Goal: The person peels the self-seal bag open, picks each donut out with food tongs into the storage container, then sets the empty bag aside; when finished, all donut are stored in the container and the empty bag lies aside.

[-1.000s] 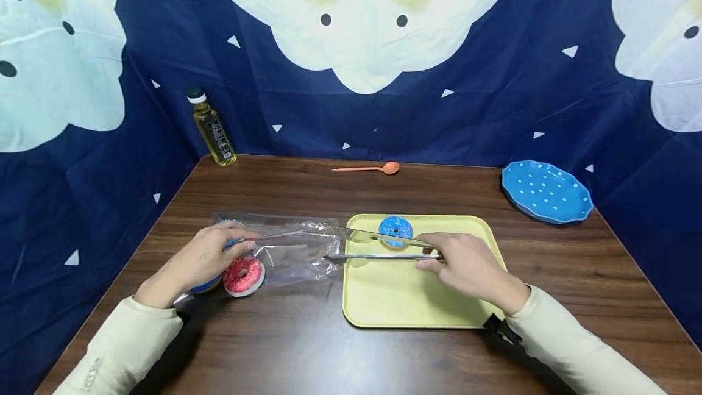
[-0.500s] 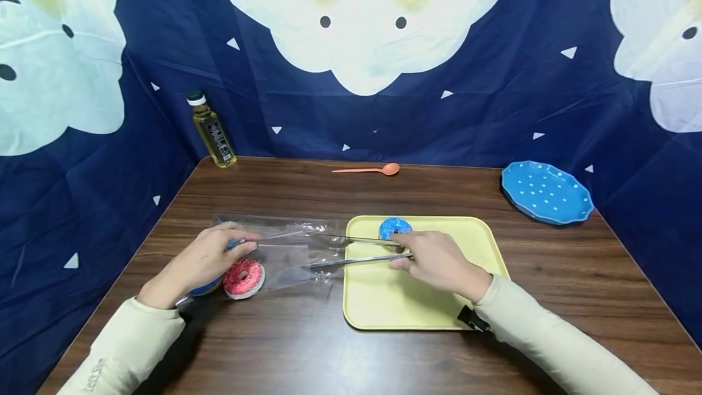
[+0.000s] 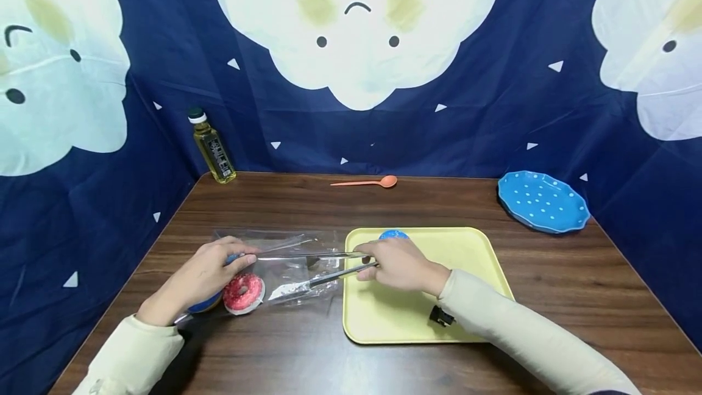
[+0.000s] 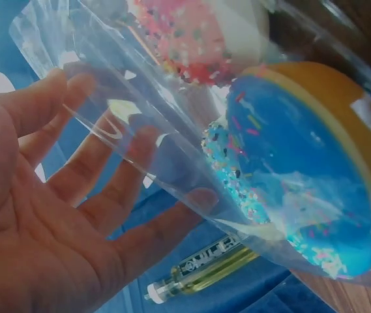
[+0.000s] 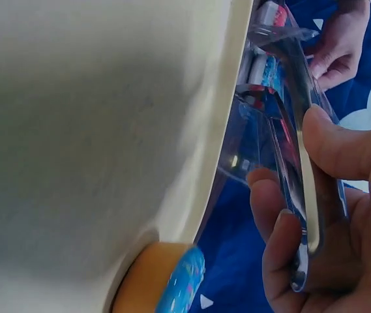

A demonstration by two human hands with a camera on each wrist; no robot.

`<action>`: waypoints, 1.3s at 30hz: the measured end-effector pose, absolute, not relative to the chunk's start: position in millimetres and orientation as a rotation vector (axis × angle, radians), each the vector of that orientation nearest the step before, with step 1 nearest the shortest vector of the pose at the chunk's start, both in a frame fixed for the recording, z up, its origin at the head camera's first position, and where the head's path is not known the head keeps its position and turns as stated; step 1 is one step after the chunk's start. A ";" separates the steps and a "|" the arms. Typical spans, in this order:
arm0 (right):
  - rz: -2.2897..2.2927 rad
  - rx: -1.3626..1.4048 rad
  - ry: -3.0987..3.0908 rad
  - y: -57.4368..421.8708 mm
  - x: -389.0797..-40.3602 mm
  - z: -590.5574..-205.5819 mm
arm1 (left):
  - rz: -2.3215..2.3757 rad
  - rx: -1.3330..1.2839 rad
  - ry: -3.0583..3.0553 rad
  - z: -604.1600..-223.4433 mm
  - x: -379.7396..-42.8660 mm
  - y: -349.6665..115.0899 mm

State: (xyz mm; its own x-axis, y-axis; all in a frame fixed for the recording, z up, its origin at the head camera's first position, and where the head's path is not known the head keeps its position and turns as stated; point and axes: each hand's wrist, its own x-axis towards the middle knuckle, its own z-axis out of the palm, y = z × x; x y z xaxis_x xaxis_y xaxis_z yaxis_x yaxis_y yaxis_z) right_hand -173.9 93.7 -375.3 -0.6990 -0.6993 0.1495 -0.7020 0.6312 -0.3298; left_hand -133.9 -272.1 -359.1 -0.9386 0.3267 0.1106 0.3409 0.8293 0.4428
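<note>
My left hand (image 3: 205, 273) pinches the edge of a clear plastic bag (image 3: 276, 238) between thumb and fingers, lifting its upper film. A pink sprinkled doughnut (image 3: 243, 293) and blue doughnuts lie in the bag; one blue doughnut (image 4: 296, 163) shows large in the left wrist view. My right hand (image 3: 403, 264) grips metal tongs (image 5: 308, 189), whose two arms stand apart and reach left into the bag's mouth, short of the doughnuts. Another blue doughnut (image 3: 393, 234) sits on the yellow tray (image 3: 417, 328), partly hidden behind my right hand.
An orange spoon (image 3: 367, 183) lies along the back of the wooden table (image 3: 307, 358). At the back left stands an oil bottle (image 3: 215, 150). A blue dotted plate (image 3: 543, 201) rests at the back right, before the dark blue cloth.
My right hand has moved left over the tray, and the tongs have gone deeper into the bag. The left hand keeps its hold. The head view has tilted up slightly.
</note>
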 end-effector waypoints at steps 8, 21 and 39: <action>0.601 1.224 -2.926 75.6 -177.6 -376.0 | -0.729 -0.548 -2.987 -358.5 -135.6 -270.0; 0.583 1.249 -2.836 66.7 -168.9 -385.4 | -0.730 -0.534 -3.008 -362.1 -133.3 -269.7; 0.614 1.213 -2.788 82.8 -168.7 -374.7 | -0.729 -0.527 -2.997 -359.2 -133.7 -272.8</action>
State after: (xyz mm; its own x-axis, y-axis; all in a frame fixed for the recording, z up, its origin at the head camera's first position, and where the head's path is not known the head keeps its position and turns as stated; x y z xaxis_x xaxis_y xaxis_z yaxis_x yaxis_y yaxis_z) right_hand -168.7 82.8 -374.7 -0.6935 -0.6947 0.1907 -0.7106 0.6161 -0.3398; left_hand -133.7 -272.8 -359.2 -0.9432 0.3197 0.0909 0.3257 0.8346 0.4442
